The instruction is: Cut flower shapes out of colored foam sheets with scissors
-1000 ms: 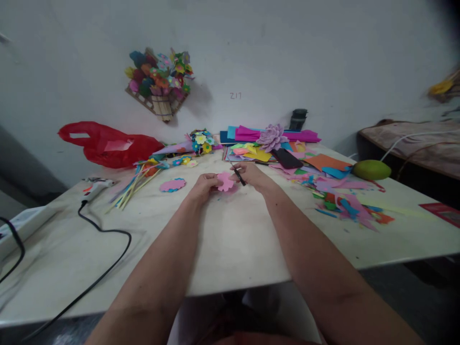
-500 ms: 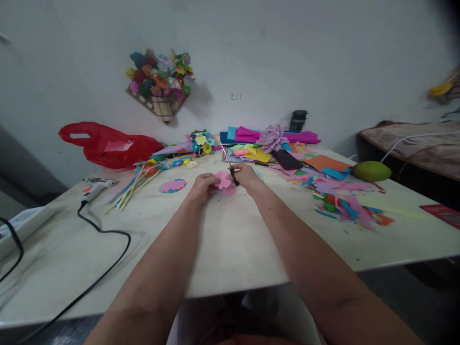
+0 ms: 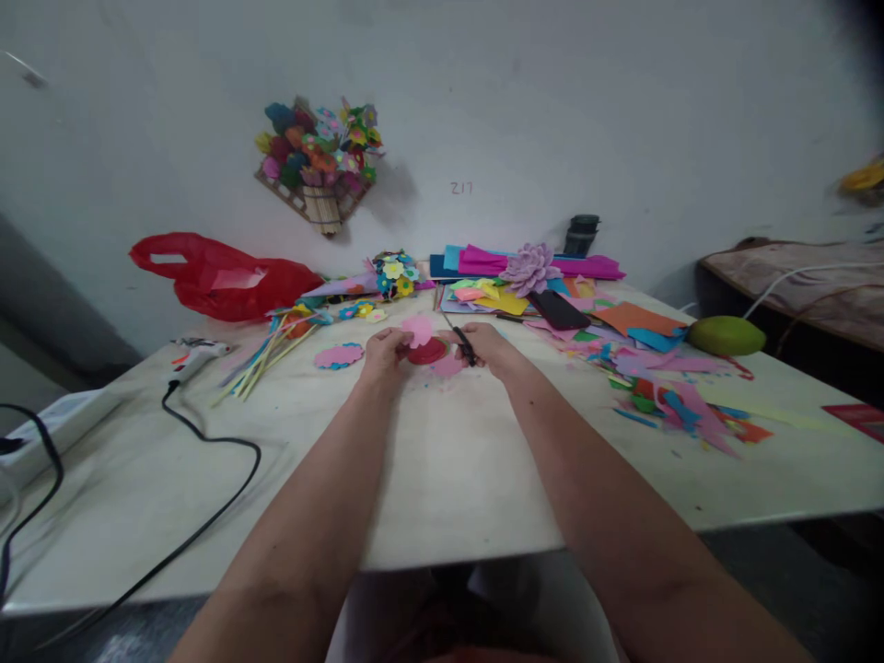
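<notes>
Between the thumb and fingers of my left hand (image 3: 387, 354) is a pink flower-shaped piece (image 3: 418, 329). A red round piece (image 3: 428, 351) shows just below it, between my hands. My right hand (image 3: 483, 345) is closed on the black handles of a pair of scissors (image 3: 464, 344), whose blades point up and to the left. Another pink piece (image 3: 447, 366) lies on the table under the scissors. To the left of my left hand rests a pink oval piece with a blue scalloped edge (image 3: 339, 355).
Colourful scraps (image 3: 680, 401) cover the right side of the table (image 3: 462, 497). Behind are a dark phone (image 3: 558, 310), coloured sheets and a purple flower (image 3: 530, 268). A glue gun (image 3: 197, 359) with its cord, a red bag (image 3: 235, 284) and a power strip (image 3: 59, 428) are left.
The pink flower piece has moved up and slightly left, away from the scissors, and the red round piece now shows below it. The whole view has shifted slightly.
</notes>
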Demonstrator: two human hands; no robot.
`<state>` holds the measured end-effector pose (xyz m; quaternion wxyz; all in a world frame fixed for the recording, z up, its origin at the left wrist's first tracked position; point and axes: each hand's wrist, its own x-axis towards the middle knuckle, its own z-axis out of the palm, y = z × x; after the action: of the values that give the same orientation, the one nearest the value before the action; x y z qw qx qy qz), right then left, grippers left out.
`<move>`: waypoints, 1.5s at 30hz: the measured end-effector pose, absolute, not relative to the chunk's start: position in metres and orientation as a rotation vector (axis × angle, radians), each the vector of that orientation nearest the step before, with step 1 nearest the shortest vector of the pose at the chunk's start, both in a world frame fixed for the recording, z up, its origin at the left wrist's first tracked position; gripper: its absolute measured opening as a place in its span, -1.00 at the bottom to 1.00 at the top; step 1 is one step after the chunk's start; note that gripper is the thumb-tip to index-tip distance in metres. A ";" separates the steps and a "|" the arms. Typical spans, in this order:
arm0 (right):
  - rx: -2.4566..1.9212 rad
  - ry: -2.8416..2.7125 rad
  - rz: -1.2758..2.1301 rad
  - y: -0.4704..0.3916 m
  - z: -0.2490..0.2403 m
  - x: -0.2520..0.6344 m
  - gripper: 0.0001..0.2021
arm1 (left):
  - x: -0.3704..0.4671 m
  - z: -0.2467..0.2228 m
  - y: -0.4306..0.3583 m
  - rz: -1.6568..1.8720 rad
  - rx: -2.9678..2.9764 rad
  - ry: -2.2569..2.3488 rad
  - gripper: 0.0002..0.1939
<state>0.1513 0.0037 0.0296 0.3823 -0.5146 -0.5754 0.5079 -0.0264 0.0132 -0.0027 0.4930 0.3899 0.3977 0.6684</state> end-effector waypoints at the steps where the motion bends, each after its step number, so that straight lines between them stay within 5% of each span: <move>1: -1.319 -1.511 1.315 0.004 0.028 0.154 -0.66 | -0.027 -0.003 0.014 1.647 0.926 0.965 -0.84; 14: -0.996 -1.758 1.702 0.014 0.012 0.151 -0.59 | -0.029 -0.006 0.014 1.790 0.685 0.987 -0.89; 45: -1.002 -1.614 1.434 -0.014 0.008 0.133 -0.74 | 0.002 0.018 -0.001 1.799 0.286 0.900 -0.87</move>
<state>0.1325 -0.0144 0.0077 0.3715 -0.3908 -0.6297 0.5592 0.0016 -0.0011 0.0180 0.5268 0.1198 0.3766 0.7525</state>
